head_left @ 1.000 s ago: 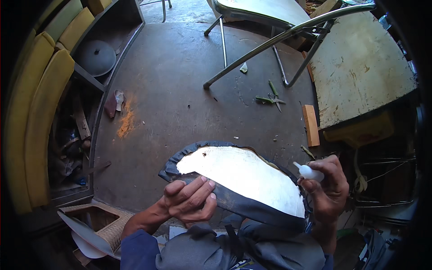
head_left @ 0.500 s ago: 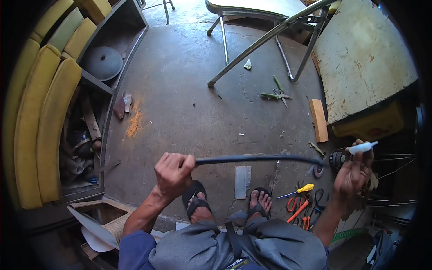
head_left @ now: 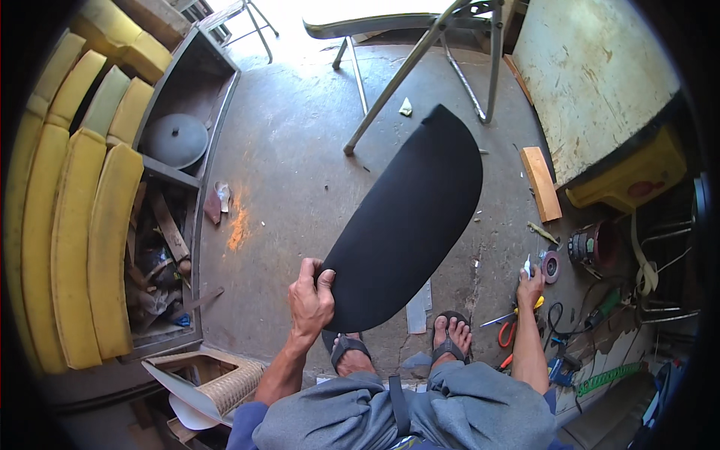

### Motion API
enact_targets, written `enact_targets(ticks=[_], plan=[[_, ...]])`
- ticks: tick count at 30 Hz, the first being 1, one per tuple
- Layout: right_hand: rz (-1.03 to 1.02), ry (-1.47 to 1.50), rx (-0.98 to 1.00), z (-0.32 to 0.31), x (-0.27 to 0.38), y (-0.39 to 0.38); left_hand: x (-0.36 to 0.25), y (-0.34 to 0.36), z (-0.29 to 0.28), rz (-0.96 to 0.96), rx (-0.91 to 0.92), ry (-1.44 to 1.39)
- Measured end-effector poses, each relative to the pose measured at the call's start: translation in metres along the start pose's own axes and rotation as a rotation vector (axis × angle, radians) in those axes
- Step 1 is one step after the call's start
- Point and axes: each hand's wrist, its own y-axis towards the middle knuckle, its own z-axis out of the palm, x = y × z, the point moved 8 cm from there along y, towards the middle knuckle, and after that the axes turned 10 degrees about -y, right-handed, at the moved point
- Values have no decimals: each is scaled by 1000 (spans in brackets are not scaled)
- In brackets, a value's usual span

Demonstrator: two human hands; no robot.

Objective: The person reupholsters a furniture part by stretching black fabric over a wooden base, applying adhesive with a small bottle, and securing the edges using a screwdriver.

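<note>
My left hand (head_left: pixel 310 306) grips the near left end of a black panel (head_left: pixel 409 221). The panel is long, with rounded corners, and its broad face is turned up toward me as it slants away over the floor. Off to the right, my right hand (head_left: pixel 531 286) is closed around a small white nozzle bottle (head_left: pixel 527 265), mostly covered by the fingers. That hand is apart from the panel, above a yellow-handled screwdriver (head_left: pixel 538 302) and beside a grinding disc (head_left: pixel 550 266).
Yellow pads (head_left: pixel 112 255) stand beside a metal shelf (head_left: pixel 217 150) at left. A metal-legged chair (head_left: pixel 405 75) stands at the back. A wooden block (head_left: pixel 541 184), red-handled pliers (head_left: pixel 508 334) and a green coil (head_left: pixel 609 380) lie at right. A woven piece (head_left: pixel 232 390) is at lower left.
The panel has turned from edge-on to showing its broad black face, its far end swinging forward. My right hand has come left and lower with the bottle. The green-handled cutters are now mostly hidden.
</note>
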Motion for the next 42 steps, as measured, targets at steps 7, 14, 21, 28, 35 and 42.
enact_targets(ticks=[7,14,21,28,35,42], plan=[[28,858,848,-44,204,-59,42,-4,36,-122,-7,-286],[-297,1082,1233,-96,352,-148,46,-8,51,-170,-12,-335],[-249,1100,1202,-103,357,-152,48,-13,51,-350,176,-717],[-238,1079,1152,-96,351,-147,45,-20,58,-594,361,-976],[-243,1059,1124,-91,346,-146,51,-27,67,-635,429,-1026],[-251,1029,1168,-94,346,-148,57,-32,70,-626,409,-1002]])
